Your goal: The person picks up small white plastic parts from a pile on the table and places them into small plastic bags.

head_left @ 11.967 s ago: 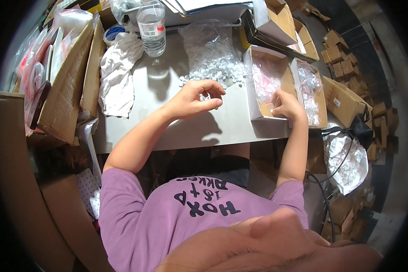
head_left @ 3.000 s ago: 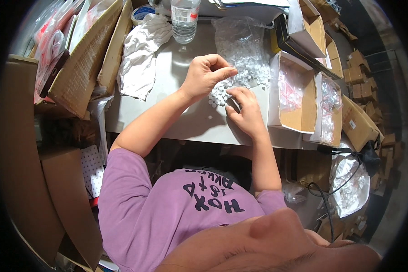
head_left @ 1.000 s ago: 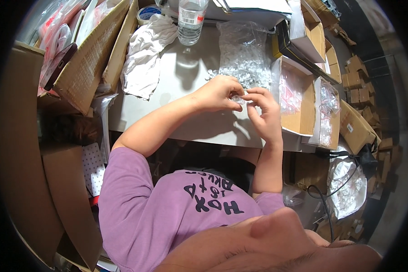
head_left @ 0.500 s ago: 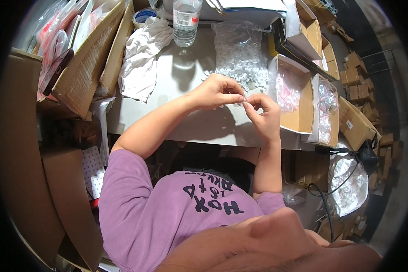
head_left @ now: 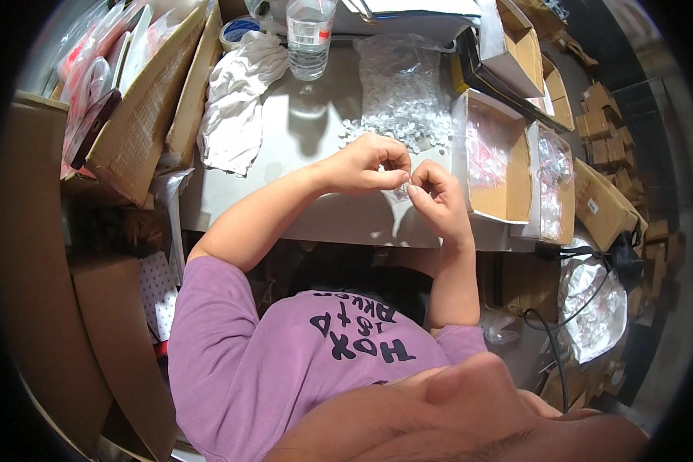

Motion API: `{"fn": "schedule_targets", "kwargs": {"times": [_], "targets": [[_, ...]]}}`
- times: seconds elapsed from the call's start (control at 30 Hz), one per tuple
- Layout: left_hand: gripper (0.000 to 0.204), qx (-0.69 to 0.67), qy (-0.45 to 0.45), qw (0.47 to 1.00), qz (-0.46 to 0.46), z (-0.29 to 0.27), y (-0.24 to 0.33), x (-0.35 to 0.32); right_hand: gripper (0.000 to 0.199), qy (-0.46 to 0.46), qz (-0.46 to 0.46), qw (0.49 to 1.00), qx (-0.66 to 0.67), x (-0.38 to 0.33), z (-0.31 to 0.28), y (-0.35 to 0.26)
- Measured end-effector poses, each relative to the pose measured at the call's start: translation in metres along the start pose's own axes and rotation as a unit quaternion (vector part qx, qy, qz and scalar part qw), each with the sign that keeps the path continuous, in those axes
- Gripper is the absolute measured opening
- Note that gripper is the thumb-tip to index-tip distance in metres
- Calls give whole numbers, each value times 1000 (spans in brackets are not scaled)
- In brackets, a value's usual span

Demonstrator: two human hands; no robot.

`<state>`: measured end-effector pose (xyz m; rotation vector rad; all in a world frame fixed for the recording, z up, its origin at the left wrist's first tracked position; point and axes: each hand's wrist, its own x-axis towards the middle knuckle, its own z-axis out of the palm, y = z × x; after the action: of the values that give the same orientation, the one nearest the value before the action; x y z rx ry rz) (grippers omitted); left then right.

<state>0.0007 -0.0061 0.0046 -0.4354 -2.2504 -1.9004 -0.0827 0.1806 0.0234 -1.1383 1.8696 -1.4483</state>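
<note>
Over the table's near part my left hand [head_left: 368,164] and my right hand [head_left: 443,203] meet with fingertips almost touching. Both are closed in a pinch. A small clear plastic bag [head_left: 400,195] shows between and just below the fingertips; the fingers hide most of it. Just beyond my hands lies a pile of small whitish flat pieces [head_left: 410,129], spilling from the mouth of a large clear plastic bag [head_left: 399,73]. To the right of my right hand, an open cardboard box [head_left: 517,196] holds small clear bags with pinkish-red edges [head_left: 485,158].
A clear water bottle [head_left: 309,46] stands at the back, with a crumpled white cloth [head_left: 242,104] to its left. A roll of tape [head_left: 239,31] lies behind the cloth. Cardboard boxes [head_left: 142,115] line the left side. Another box with clear bags [head_left: 550,185] sits at the right.
Both hands have shifted slightly nearer and to the left, still pinching together. More of the small clear bag now shows below the fingertips.
</note>
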Motion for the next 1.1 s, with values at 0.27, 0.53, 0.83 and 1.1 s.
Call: {"fn": "schedule_targets", "kwargs": {"times": [0.27,0.53,0.83,1.1], "targets": [[13,-89,55,992,-69,0,2,-2,15,71,-8,996,-56,-24,-29,-10],[16,-47,33,996,-70,2,10,1,20,491,-48,848,-193,-64,-149,-8],[24,-20,59,995,-72,0,-1,-1,28,123,113,816,-554,-6,-137,33],[23,-8,54,996,-69,0,6,0,22,126,152,827,-527,-4,-136,22]]}}
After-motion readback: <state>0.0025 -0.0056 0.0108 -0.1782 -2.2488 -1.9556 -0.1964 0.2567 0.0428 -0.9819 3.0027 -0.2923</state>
